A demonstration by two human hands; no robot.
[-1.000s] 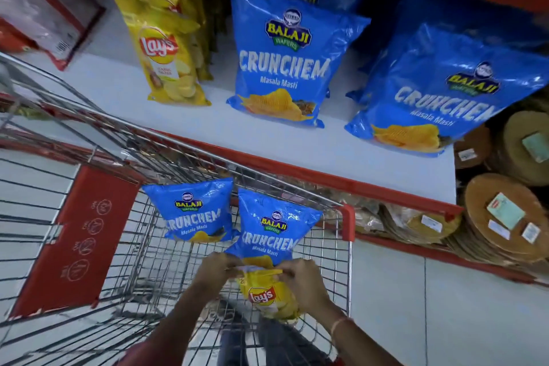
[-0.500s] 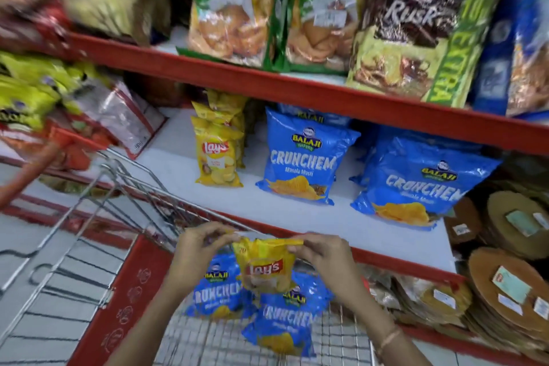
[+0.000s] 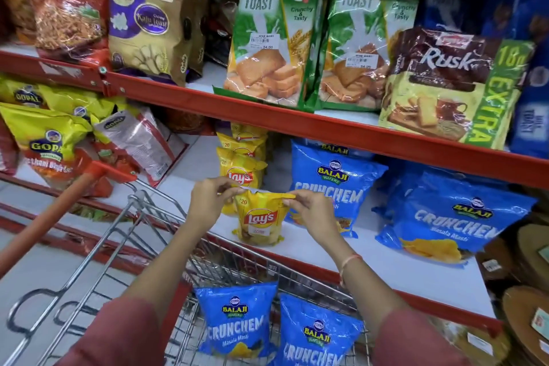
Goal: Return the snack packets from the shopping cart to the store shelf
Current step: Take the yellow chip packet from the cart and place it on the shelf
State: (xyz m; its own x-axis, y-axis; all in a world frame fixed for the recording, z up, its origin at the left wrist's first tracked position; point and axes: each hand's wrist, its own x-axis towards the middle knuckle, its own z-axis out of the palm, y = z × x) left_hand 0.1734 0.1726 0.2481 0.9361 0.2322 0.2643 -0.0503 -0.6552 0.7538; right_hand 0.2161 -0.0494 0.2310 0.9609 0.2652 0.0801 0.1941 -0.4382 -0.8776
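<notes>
A small yellow Lay's packet [image 3: 259, 218] hangs upright over the front of the white middle shelf [image 3: 386, 267]. My left hand [image 3: 209, 202] pinches its top left corner and my right hand [image 3: 312, 212] pinches its top right corner. Just behind it stands a row of matching yellow Lay's packets [image 3: 240, 171]. Two blue Balaji Crunchem packets lie in the wire shopping cart [image 3: 142, 229] below my arms, one on the left [image 3: 236, 324], the other on the right [image 3: 316, 336].
Two large blue Crunchem bags [image 3: 335, 184] [image 3: 451, 214] lean on the same shelf to the right. Gopal packets [image 3: 44, 140] crowd its left end. The red-edged shelf above [image 3: 297, 120] carries toast and rusk packs. The cart's red handle [image 3: 59, 205] juts at the left.
Both hands lifted the yellow Lay's packet out of the cart and carried it up and forward to the middle shelf. My view tilted up from the cart to the shelves.
</notes>
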